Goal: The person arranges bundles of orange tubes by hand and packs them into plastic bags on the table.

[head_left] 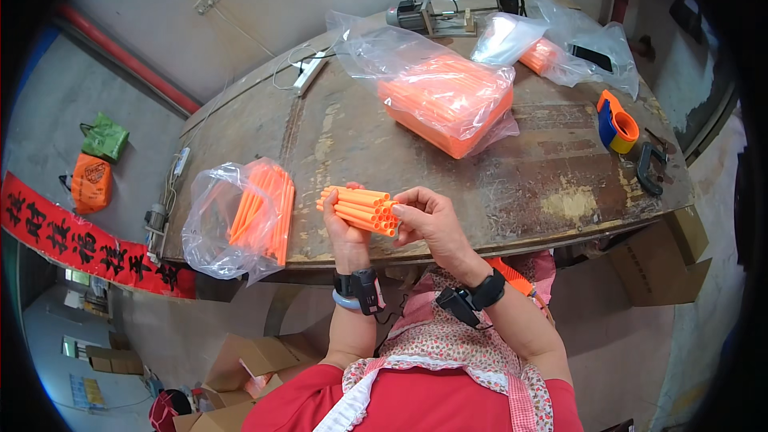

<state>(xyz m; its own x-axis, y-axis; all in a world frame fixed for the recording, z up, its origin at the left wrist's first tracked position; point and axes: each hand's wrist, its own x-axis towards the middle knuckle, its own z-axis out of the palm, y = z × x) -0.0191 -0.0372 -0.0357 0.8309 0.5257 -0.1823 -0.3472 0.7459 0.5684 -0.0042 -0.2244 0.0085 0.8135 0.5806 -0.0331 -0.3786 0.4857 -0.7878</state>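
Observation:
A bundle of short orange plastic tubes (362, 210) lies across my hands just above the table's near edge, its hollow ends turned to the right. My left hand (347, 238) is wrapped round the bundle from the left and below. At the tubes' right ends, the bent fingers and thumb of my right hand (434, 226) pinch against the bundle; part of that grip is hidden. Left of my hands, a see-through plastic bag (206, 224) lies with its mouth spread and more orange tubes (269, 206) in and beside it.
Farther back on the wooden table (336, 136) sits a large bag of orange tubes (448, 100). A motor (412, 16), a power strip (309, 74) and a phone (592, 57) lie toward the far side. Tape rolls (618, 124) and a black clamp-like tool (650, 168) are at right.

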